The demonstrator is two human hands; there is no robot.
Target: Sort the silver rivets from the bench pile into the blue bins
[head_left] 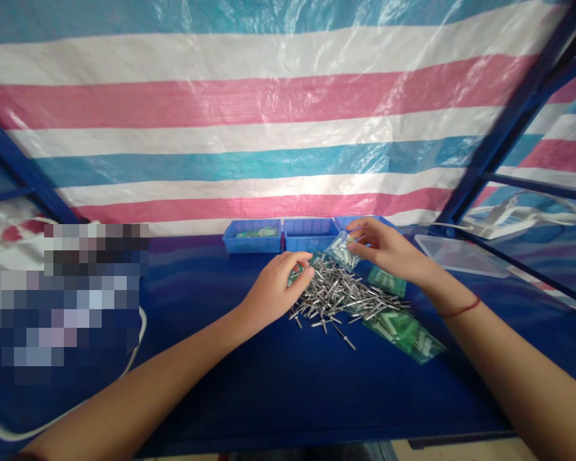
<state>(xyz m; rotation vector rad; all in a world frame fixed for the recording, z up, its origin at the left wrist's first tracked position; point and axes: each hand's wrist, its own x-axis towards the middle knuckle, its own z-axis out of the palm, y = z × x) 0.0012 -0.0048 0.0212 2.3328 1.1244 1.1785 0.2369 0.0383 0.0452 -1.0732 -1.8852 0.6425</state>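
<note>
My right hand [386, 248] pinches a small clear plastic bag [342, 252] with white pieces inside, above the back of a pile. That pile [338, 291] is made of many thin silvery metal pins that look like blind rivets, heaped on the blue tabletop [269, 397]. At its left edge, my left hand [273, 288] is curved, thumb and fingers apart, with nothing plainly held. Something greenish shows behind its fingers. Filled green-tinted bags [406, 333] lie at the pile's front right, and another bag [386, 280] rests below my right hand.
Behind the pile stand blue plastic bins: the left bin [228, 238] contains small bags, beside a middle bin [312, 243] and a partly hidden right one. A translucent lid [461, 256] and a white power strip [502, 218] are at right. A white cable [43, 426] curves along the left.
</note>
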